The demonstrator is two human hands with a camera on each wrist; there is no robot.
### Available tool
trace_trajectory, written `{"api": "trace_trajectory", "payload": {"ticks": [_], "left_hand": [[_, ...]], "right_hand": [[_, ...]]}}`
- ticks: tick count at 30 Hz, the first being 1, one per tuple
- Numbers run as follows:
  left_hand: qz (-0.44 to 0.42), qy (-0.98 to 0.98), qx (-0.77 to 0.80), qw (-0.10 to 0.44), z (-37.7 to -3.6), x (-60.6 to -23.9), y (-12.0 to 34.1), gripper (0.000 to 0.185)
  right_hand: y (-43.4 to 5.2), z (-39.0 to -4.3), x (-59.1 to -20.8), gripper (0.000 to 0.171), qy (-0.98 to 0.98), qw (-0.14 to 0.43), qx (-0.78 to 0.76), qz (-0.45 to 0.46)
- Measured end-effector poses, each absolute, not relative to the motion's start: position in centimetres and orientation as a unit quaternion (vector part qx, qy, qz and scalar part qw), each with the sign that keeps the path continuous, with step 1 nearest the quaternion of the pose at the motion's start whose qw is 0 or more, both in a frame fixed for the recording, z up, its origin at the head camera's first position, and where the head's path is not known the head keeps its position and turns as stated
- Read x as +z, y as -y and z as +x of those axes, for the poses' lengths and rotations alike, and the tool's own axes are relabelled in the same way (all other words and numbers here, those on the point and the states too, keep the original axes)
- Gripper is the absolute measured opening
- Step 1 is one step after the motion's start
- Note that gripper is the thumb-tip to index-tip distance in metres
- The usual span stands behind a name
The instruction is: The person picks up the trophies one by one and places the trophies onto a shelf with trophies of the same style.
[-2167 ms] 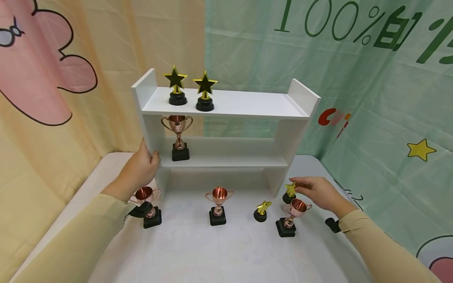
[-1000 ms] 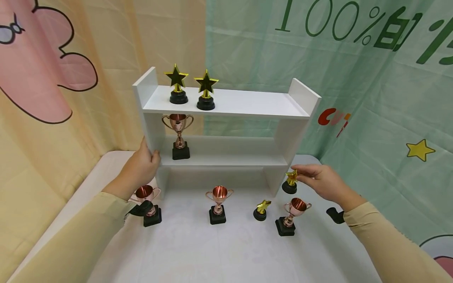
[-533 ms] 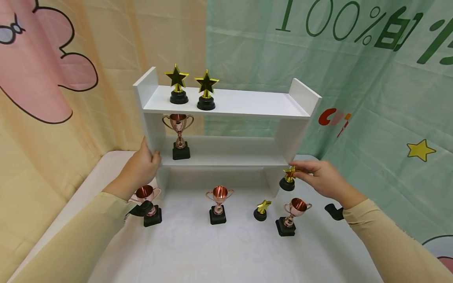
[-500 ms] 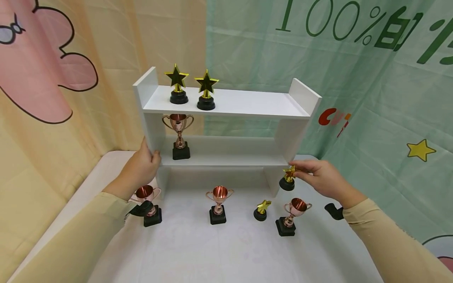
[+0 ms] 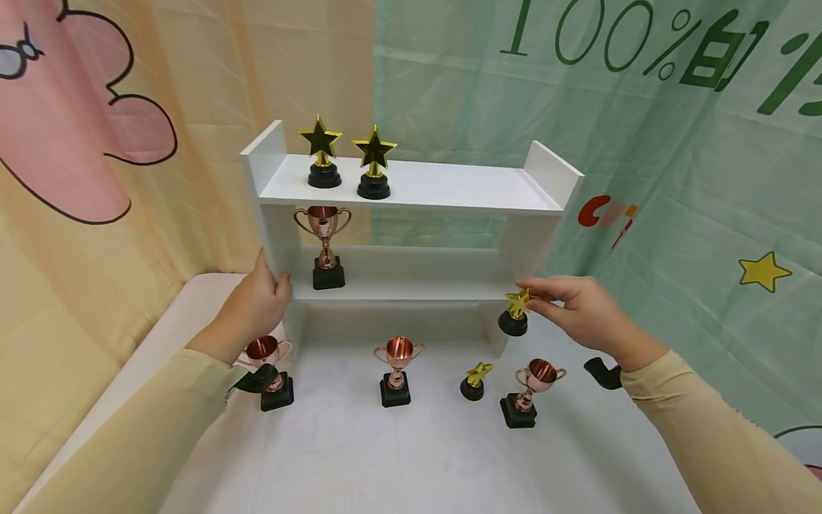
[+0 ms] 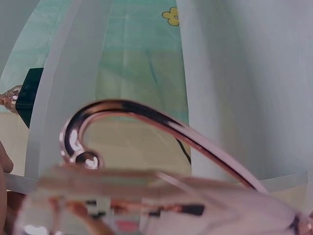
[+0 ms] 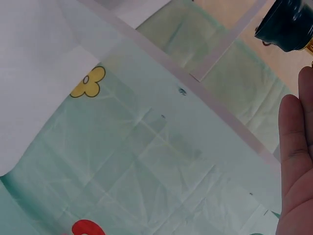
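My right hand point(image 5: 584, 314) pinches a small gold star trophy point(image 5: 513, 323) by its star, holding it in front of the white shelf's right side panel, below middle-board height. In the right wrist view the trophy's black base point(image 7: 286, 24) shows at the top right corner, above my fingers point(image 7: 296, 137). On the other side, my left hand point(image 5: 253, 303) grips the left side panel of the shelf point(image 5: 411, 291). Two star trophies point(image 5: 322, 153) stand on the top board, towards the left. A copper two-handled trophy cup point(image 5: 326, 246) stands on the middle board at the left.
On the white-covered table point(image 5: 385, 464) stand a copper cup point(image 5: 395, 371) in the centre, another cup point(image 5: 523, 392) at right, and a star trophy point(image 5: 474, 382) between them. A third cup point(image 5: 277, 392) sits under my left forearm. Printed curtains point(image 5: 674, 178) hang behind.
My right hand has lifted the star trophy from beside the right-hand cup, moving it up and slightly left towards the shelf. My left hand keeps its hold on the panel.
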State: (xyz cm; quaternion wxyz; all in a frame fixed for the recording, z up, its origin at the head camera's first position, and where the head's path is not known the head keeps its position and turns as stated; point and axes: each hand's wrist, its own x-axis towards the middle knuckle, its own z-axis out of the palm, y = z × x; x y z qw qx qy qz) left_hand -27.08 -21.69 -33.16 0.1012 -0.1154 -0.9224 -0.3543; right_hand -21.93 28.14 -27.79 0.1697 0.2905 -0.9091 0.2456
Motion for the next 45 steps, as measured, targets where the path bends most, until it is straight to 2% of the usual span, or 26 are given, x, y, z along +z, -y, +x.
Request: {"api": "trace_trajectory", "payload": {"ticks": [36,45], "left_hand": [[-0.108,0.924,-0.351,0.103,-27.0,-33.3,21.6,0.072],[-0.112,0.924,-0.346,0.118,-27.1,-33.5,21.7,0.070]], "right_hand": [[-23.2,-21.8,-21.1,0.042,0.851,0.288,0.211,0.384],[-22.0,-22.1,-19.6,0.040,0.850,0.284,0.224,0.384]]}}
